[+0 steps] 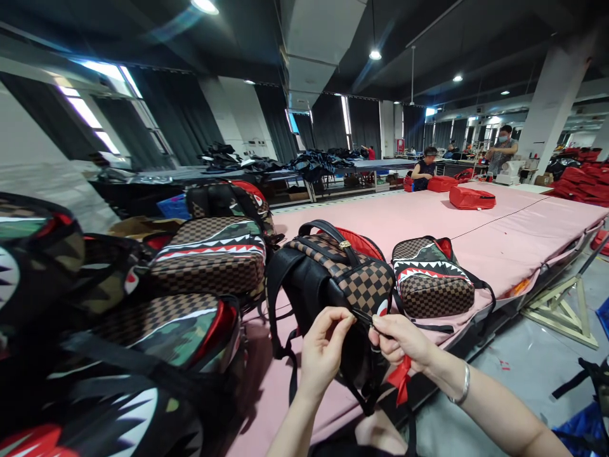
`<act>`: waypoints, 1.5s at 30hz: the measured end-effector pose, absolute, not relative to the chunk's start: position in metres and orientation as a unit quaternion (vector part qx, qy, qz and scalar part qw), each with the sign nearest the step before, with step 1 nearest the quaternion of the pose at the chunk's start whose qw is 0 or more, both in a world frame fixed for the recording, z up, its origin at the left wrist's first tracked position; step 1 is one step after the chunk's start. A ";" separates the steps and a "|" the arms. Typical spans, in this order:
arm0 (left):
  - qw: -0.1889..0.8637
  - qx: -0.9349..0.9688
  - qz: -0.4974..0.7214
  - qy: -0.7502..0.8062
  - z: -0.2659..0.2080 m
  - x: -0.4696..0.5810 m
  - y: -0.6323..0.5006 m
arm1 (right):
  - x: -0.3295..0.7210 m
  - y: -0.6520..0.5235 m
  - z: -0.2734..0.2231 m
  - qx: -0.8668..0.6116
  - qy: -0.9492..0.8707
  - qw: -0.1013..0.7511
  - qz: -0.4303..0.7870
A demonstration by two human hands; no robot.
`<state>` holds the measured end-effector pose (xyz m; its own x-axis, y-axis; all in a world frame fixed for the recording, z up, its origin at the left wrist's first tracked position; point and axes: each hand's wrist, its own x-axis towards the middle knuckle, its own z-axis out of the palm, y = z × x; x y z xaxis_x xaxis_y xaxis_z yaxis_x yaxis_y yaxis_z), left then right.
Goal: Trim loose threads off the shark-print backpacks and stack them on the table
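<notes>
A brown checkered backpack [333, 279] with black straps and a red lining stands at the near edge of a long pink-covered table [499, 235]. My left hand [323, 349] and my right hand [402, 339] are both pinched on a thin black strap [362, 315] at the backpack's side, one at each end of a short stretch. A red tag [398, 379] hangs just below my right hand. My right wrist carries a silver bangle.
A second shark-mouth backpack [431, 279] lies right of the first. Several more are piled at the left [209, 260]. Red bags [471, 198] lie far down the table, where two people work. A wooden table frame [556, 304] stands on the grey floor at right.
</notes>
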<state>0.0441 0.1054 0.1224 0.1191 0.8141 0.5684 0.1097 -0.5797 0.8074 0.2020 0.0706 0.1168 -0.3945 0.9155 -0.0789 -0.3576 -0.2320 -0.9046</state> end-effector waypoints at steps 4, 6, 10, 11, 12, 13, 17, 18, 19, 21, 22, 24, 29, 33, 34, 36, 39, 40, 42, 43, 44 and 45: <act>0.301 0.685 0.572 0.337 0.124 0.046 0.106 | 0.200 0.073 0.117 -0.326 -0.431 0.452 0.710; 0.305 0.686 0.574 0.328 0.123 0.044 0.105 | 0.200 0.073 0.117 -0.323 -0.432 0.458 0.707; 0.350 0.670 0.597 0.270 0.111 0.034 0.101 | 0.204 0.070 0.116 -0.302 -0.427 0.472 0.710; 0.348 0.672 0.596 0.267 0.107 0.032 0.100 | 0.205 0.069 0.115 -0.299 -0.425 0.480 0.707; 0.332 0.680 0.593 0.277 0.103 0.031 0.099 | 0.207 0.068 0.113 -0.298 -0.422 0.489 0.703; 0.302 0.690 0.586 0.299 0.100 0.032 0.097 | 0.208 0.066 0.111 -0.299 -0.416 0.497 0.700; 0.153 0.709 0.556 0.405 0.091 0.048 0.096 | 0.210 0.062 0.098 -0.299 -0.381 0.506 0.714; 0.129 0.714 0.550 0.415 0.090 0.052 0.096 | 0.209 0.061 0.095 -0.302 -0.375 0.503 0.718; 0.111 0.720 0.544 0.417 0.090 0.057 0.097 | 0.209 0.060 0.092 -0.304 -0.372 0.501 0.720; 0.090 0.734 0.536 0.408 0.090 0.062 0.098 | 0.208 0.058 0.087 -0.311 -0.369 0.501 0.718; 0.086 0.739 0.534 0.402 0.090 0.063 0.099 | 0.207 0.056 0.084 -0.315 -0.368 0.503 0.715; 0.095 0.744 0.532 0.393 0.093 0.062 0.100 | 0.204 0.053 0.081 -0.325 -0.366 0.508 0.709; 0.179 0.736 0.530 0.381 0.099 0.056 0.102 | 0.193 0.048 0.077 -0.356 -0.355 0.514 0.695; 0.230 0.721 0.538 0.371 0.099 0.055 0.106 | 0.184 0.048 0.078 -0.370 -0.351 0.523 0.683; 0.235 0.718 0.542 0.367 0.098 0.055 0.107 | 0.182 0.048 0.078 -0.373 -0.350 0.526 0.680; 0.239 0.714 0.549 0.362 0.097 0.056 0.108 | 0.179 0.048 0.079 -0.377 -0.345 0.536 0.672; 0.241 0.713 0.551 0.359 0.093 0.056 0.109 | 0.174 0.047 0.079 -0.382 -0.337 0.556 0.657; 0.241 0.714 0.550 0.358 0.092 0.056 0.109 | 0.173 0.047 0.079 -0.384 -0.336 0.562 0.651; 0.240 0.718 0.549 0.354 0.090 0.055 0.109 | 0.171 0.047 0.077 -0.386 -0.339 0.572 0.639; 0.238 0.719 0.549 0.353 0.090 0.055 0.109 | 0.170 0.047 0.075 -0.386 -0.342 0.576 0.635; 0.236 0.721 0.549 0.351 0.089 0.055 0.110 | 0.169 0.048 0.074 -0.383 -0.345 0.578 0.632; 0.234 0.721 0.550 0.351 0.089 0.055 0.110 | 0.169 0.050 0.072 -0.381 -0.349 0.580 0.630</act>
